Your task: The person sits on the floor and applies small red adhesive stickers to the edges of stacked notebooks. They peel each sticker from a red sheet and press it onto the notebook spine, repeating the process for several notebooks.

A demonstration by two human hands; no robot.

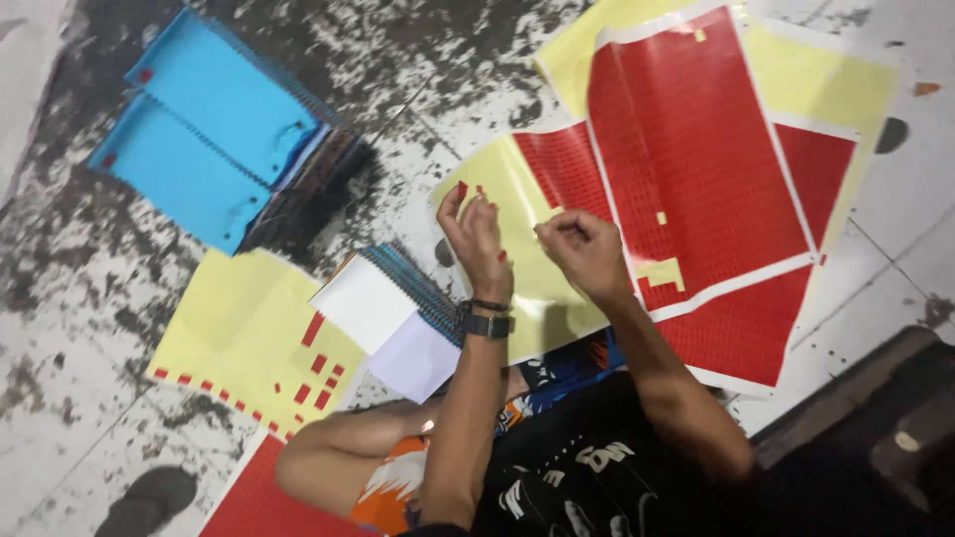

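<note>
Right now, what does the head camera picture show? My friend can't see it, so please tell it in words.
Seen from above, a person's left hand, with small red stickers on its fingertips, and right hand are raised over red sticker sheets with yellow backing spread on a speckled floor. Nearby lie a stack of blue spiral notebooks and a smaller notebook stack.

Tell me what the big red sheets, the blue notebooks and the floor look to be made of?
The red sheets look like glossy sticker paper: small squares peeled off leave yellow backing. The blue notebooks seem to be smooth plastic or coated card covers on a spiral wire edge. The floor looks like hard pale concrete or tile, blotched black with worn patches and a joint line.
</note>
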